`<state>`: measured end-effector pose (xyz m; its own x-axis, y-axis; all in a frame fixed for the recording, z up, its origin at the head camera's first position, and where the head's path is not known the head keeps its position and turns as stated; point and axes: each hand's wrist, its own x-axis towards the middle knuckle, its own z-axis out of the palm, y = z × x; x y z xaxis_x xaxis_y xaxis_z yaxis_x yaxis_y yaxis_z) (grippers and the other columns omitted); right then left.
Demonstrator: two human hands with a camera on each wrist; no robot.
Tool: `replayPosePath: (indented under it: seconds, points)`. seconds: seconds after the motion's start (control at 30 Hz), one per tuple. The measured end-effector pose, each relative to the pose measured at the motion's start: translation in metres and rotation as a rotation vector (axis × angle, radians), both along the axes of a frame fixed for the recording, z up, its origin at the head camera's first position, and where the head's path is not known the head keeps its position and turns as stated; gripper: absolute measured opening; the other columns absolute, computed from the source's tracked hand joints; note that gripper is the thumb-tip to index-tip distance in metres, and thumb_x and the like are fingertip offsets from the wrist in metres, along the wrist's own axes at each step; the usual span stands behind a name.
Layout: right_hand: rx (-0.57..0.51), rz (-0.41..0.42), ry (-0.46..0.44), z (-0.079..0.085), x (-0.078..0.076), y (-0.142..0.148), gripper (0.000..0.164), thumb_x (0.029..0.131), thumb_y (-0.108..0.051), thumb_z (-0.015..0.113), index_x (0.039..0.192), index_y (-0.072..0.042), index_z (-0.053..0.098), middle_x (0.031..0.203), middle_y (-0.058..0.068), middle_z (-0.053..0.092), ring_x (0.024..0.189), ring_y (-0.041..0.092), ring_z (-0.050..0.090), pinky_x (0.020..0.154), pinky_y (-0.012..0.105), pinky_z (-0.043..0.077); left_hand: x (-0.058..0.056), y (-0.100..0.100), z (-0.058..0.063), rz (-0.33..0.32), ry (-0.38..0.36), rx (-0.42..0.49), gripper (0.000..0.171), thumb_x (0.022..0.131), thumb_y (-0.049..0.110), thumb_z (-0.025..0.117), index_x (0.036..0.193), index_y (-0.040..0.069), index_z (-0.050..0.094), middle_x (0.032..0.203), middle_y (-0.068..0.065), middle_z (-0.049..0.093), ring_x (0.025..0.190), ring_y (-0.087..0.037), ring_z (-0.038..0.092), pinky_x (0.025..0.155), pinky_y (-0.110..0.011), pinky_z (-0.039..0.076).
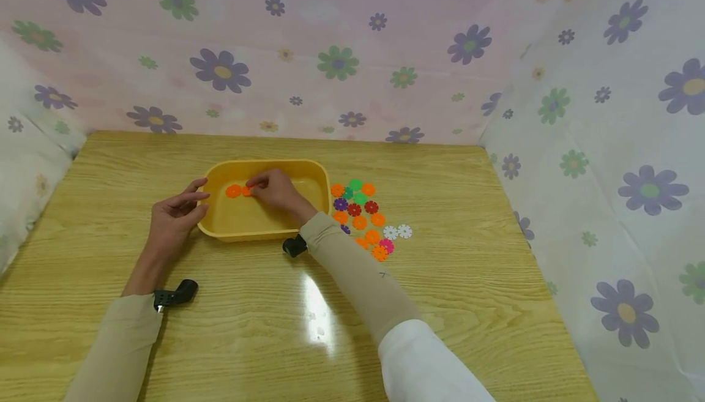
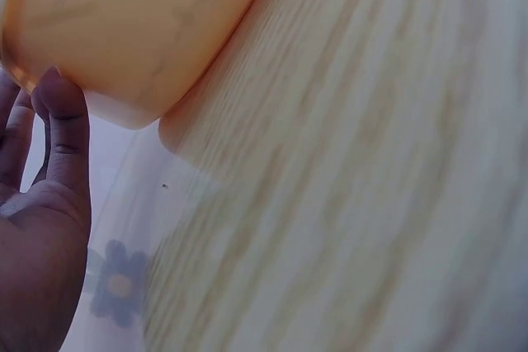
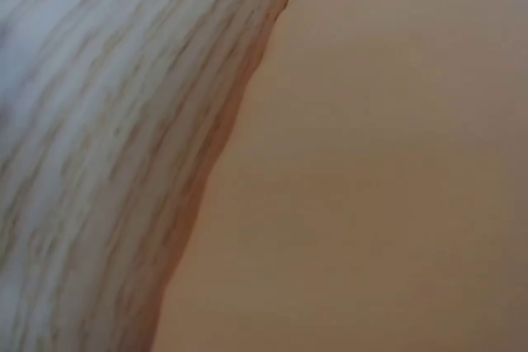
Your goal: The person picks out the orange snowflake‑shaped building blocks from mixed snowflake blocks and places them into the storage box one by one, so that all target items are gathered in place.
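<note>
fingers of the right hand (image 1: 278,192) are pinching an orange disc (image 1: 246,191) down inside the yellow tray (image 1: 248,235), its edge peeking out at the tips! just off those fingertips, to the left, a second orange disc (image 1: 234,191) lies on the tray's floor, so close that whether the two link can't be told from here. farther left, the left hand (image 1: 173,218) has its fingers loosely spread, touching the tray's left end, nothing pinched. it looks like early going: one disc lying in the tray, one between the fingers, most of the work seemingly ahead. past the right knuckles, beyond the tray's right wall, the loose discs (image 1: 360,223) sprawl on the wooden table (image 1: 484,267), orange, green, red and purple, some partly behind the beige sleeve (image 1: 358,273), with a pink disc (image 1: 387,246) among the nearer ones and white discs (image 1: 390,232) farthest right of the fingers; if they all count, that whole bunch is left to do. well beyond the fingertips, a flowered curtain (image 1: 337,62) hangs behind the table.
</note>
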<state>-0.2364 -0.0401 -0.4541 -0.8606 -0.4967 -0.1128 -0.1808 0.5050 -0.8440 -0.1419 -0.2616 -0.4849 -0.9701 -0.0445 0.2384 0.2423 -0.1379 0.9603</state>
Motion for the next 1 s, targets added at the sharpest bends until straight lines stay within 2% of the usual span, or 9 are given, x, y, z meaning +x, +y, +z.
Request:
replayPosePath:
  seconds: [0.27, 0.47, 1.0]
  points:
    - [0.010, 0.014, 0.035, -0.0082, -0.0030, -0.0025, 0.021, 0.101, -0.009, 0.063, 0.116, -0.002, 0.076, 0.123, 0.011, 0.072, 0.108, 0.021, 0.066, 0.085, 0.019, 0.051, -0.0006, -0.0006, -0.0017, 0.005, 0.007, 0.000, 0.020, 0.092, -0.014, 0.064, 0.111, -0.016, 0.069, 0.132, 0.005, 0.068, 0.130, -0.003, 0.056, 0.098, -0.011, 0.048]
    - [0.034, 0.030, 0.054, -0.0079, -0.0032, -0.0025, 0.019, 0.101, -0.010, 0.064, 0.113, -0.003, 0.076, 0.122, 0.008, 0.072, 0.100, 0.014, 0.063, 0.083, 0.018, 0.050, -0.0010, 0.0003, -0.0011, 0.008, 0.015, -0.002, 0.020, 0.092, -0.015, 0.063, 0.111, -0.016, 0.069, 0.131, 0.006, 0.068, 0.130, -0.003, 0.056, 0.099, -0.011, 0.048]
    - [0.023, 0.016, 0.030, -0.0064, -0.0027, -0.0032, 0.016, 0.099, -0.012, 0.068, 0.110, -0.006, 0.077, 0.115, 0.007, 0.072, 0.089, 0.012, 0.058, 0.075, 0.016, 0.045, -0.0013, -0.0002, -0.0005, 0.005, 0.011, -0.015, 0.020, 0.093, -0.014, 0.063, 0.112, -0.016, 0.069, 0.132, 0.006, 0.068, 0.130, -0.002, 0.056, 0.098, -0.011, 0.048]
